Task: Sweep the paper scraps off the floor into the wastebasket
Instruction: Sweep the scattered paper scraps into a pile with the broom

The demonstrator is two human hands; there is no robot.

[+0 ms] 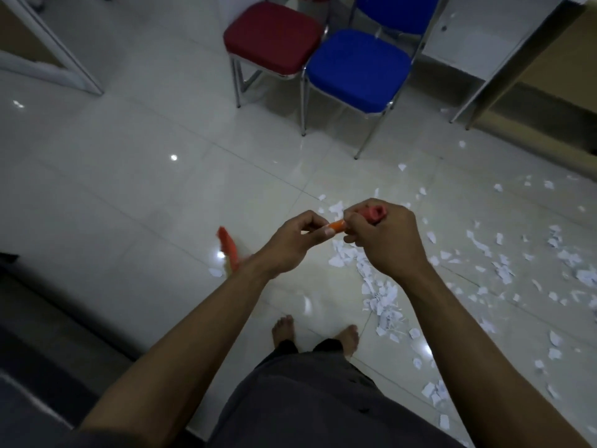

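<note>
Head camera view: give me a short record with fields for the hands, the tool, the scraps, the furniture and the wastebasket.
left hand: grips the orange broom by its handle
right hand: grips the handle's top end, next to the left hand
broom's lower end: blurred, low on the left
paper scraps: scattered on the floor, mostly to the right
furniture: red chair and blue chair, side by side
wastebasket: not in view

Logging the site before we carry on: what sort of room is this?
Likely an office or waiting room: a padded red chair and blue chair on chrome legs, a white cabinet, and a glossy tiled floor strewn with scraps.
</note>
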